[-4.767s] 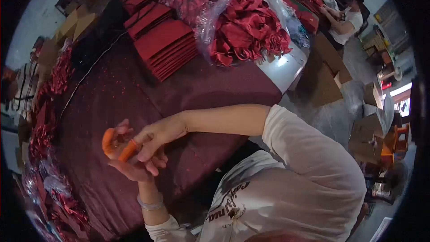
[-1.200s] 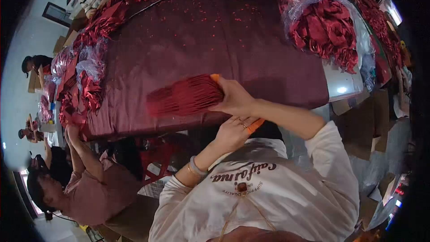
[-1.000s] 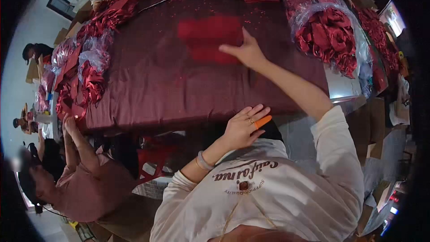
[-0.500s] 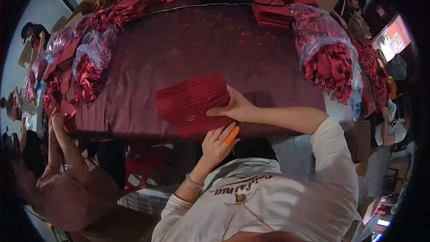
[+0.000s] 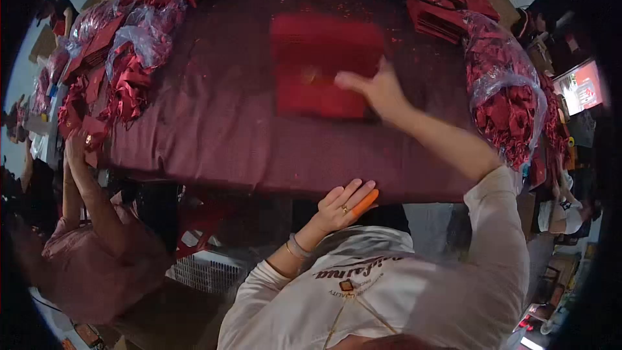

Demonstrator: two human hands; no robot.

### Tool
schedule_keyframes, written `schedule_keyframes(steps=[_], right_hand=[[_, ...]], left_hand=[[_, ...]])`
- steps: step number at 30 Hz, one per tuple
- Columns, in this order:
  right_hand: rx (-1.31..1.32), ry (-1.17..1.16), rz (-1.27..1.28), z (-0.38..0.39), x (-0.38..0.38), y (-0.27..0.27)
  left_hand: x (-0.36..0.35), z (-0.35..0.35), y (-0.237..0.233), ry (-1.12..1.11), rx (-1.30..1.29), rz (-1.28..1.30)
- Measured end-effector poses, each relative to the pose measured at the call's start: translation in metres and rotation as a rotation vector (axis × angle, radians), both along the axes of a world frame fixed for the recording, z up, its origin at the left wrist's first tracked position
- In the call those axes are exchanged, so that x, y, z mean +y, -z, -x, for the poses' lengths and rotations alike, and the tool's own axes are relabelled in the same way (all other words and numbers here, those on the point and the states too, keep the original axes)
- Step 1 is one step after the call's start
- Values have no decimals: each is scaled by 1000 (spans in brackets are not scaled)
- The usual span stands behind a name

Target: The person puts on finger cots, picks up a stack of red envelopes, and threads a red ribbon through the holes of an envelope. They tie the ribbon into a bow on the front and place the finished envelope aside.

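My right hand (image 5: 385, 94) grips the right side of a stack of flat red paper bags (image 5: 321, 45), thumb on its top face and fingers behind. The stack is blurred by motion, with a small gold mark on the top one. It is over the middle of the dark red tablecloth (image 5: 220, 142). At the front edge of the table rests my left hand (image 5: 343, 204), palm down with fingers spread, holding nothing. It wears a ring and an orange finger cover (image 5: 365, 203).
Ribbon bundles in clear plastic (image 5: 508, 91) lie on the right, with more red bags (image 5: 440, 10) behind them. Plastic-wrapped red pieces (image 5: 139, 58) line the left side. A co-worker's arm (image 5: 91, 181) reaches in at the left. Small red scraps dot the cloth's far part.
My right hand has carried the stack away from the near edge, toward the table's middle. My left hand has come off the stack and now lies at the table edge.
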State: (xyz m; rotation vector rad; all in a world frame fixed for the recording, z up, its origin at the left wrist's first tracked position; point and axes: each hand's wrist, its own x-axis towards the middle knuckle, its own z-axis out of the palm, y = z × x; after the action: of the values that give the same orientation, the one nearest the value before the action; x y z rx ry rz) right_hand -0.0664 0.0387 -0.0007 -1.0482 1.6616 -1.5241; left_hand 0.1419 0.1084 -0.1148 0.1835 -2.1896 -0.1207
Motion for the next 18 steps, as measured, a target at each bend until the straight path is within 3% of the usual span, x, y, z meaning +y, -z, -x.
schedule_keyframes(steps=[2, 3, 5, 8, 11, 12, 13, 14, 16, 18], right_hand=[[-346, -312, 118, -65, 29, 0], [-48, -440, -83, -72, 29, 1], [26, -635, -60, -73, 9, -4], [-179, -336, 199, -57, -57, 38], [81, -43, 322, 12, -130, 35], [365, 175, 129, 32, -135, 11], [307, 190, 369, 81, -174, 41], [346, 305, 296, 91, -165, 19], [319, 437, 407, 128, -166, 20], [71, 227, 427, 125, -119, 11]], left_hand=[[1, 0, 0, -12, -19, 20], [0, 2, -1, -15, -3, 33], [-1, 1, -4, 1, -2, 36], [2, 1, 0, 1, 3, -3], [0, 1, 5, -32, 8, 88], [-1, 3, 5, -39, 2, 92], [-1, 2, 5, -50, -3, 104], [0, 2, 5, -56, -6, 117], [1, -1, 11, -28, -1, 99], [0, 2, 7, -16, 31, 76]])
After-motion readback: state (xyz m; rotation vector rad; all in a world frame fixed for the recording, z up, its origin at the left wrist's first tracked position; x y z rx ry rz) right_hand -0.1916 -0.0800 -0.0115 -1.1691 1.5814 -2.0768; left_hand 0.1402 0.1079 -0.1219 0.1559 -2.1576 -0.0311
